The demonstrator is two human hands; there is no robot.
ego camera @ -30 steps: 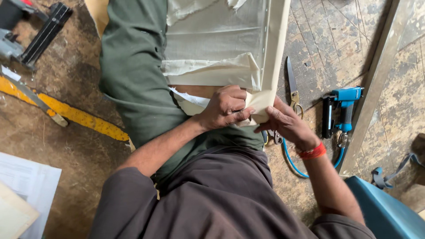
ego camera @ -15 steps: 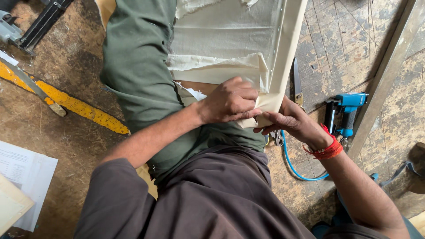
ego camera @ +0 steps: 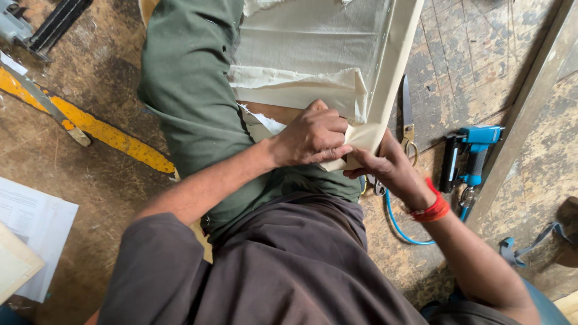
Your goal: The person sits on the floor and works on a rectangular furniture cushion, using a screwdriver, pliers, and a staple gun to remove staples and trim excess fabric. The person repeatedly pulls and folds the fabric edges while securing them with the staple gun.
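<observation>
A cream canvas (ego camera: pixel 313 54) stretched over a wooden frame lies across my lap. My left hand (ego camera: pixel 313 137) is clenched over the folded canvas at the frame's near corner. My right hand (ego camera: pixel 385 168), with a red band at the wrist, pinches the same corner fold from below and to the right. The two hands touch at the corner. The corner itself is mostly hidden under my fingers.
Scissors (ego camera: pixel 408 117) lie on the worn wooden floor right of the frame. A blue pneumatic stapler (ego camera: pixel 472 153) with a blue hose (ego camera: pixel 394 219) rests further right, beside a wooden strip (ego camera: pixel 524 120). A yellow rule (ego camera: pixel 90 123) and white papers (ego camera: pixel 30 225) lie at the left.
The view has shifted a little, so the scene sits further right. Both hands stay closed on the canvas corner, with the left hand folded more tightly over it.
</observation>
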